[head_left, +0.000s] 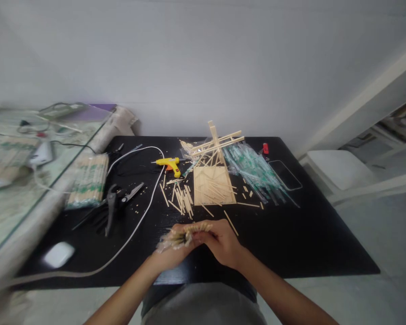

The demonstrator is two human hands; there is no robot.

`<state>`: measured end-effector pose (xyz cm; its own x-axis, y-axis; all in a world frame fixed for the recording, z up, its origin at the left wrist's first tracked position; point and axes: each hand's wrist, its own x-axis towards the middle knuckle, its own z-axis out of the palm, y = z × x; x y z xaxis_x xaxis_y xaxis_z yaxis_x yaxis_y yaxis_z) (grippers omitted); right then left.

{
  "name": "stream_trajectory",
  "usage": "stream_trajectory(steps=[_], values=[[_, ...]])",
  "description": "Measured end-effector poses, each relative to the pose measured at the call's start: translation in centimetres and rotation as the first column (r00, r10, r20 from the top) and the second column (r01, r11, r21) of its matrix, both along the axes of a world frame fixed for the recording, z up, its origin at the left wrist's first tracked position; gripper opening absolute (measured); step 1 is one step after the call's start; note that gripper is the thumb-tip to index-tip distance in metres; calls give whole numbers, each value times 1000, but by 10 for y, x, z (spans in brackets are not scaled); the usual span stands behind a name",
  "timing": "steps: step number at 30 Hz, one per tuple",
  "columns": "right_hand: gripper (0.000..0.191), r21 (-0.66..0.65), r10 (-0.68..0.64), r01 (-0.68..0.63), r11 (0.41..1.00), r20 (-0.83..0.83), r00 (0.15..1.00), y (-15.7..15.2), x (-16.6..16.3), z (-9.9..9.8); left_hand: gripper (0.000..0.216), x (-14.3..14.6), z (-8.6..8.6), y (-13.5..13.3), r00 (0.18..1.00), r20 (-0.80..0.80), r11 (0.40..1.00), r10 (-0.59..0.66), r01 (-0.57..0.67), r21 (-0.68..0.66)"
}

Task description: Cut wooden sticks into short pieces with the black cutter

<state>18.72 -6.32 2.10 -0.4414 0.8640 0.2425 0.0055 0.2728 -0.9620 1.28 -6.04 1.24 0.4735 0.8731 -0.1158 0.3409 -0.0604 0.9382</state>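
Note:
Just above the near part of the black table, my left hand [176, 256] is closed around a bundle of thin wooden sticks [184, 235] in a clear plastic wrapper. My right hand [226, 243] is closed at the right end of the same bundle, its fingertips partly hidden. Beyond my hands, a square panel of wooden sticks [203, 178] lies flat, with loose sticks on it. Short cut sticks [184, 201] are scattered to its left. A crossed stick structure [216, 143] rises behind the panel.
A yellow glue gun [169, 165] lies left of the panel. Pliers [111, 207], scissors [133, 192], a white cable [144, 214] and a wrapped stick pack [88, 180] are farther left. Plastic wrappers [253, 169] and a red object [265, 148] lie right. The table [291, 243] is black.

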Motion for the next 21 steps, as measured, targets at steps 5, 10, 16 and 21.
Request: stream_trajectory(steps=[5, 10, 16, 21], values=[[25, 13, -30, 29, 999, 56, 998, 4, 5, 7, 35, 1, 4, 1, 999, 49, 1000, -16, 17, -16], [53, 11, 2, -1, 1000, -91, 996, 9, 14, 30, 37, -1, -2, 0, 1000, 2, 999, -14, 14, -39], [15, 26, -70, 71, 997, -11, 997, 5, 10, 45, 37, 0, -13, -3, 999, 48, 998, 25, -22, -66], [19, -79, 1, -13, 997, -144, 990, 3, 6, 46, 36, -1, -19, -1, 991, 134, 992, 17, 0, -124]])
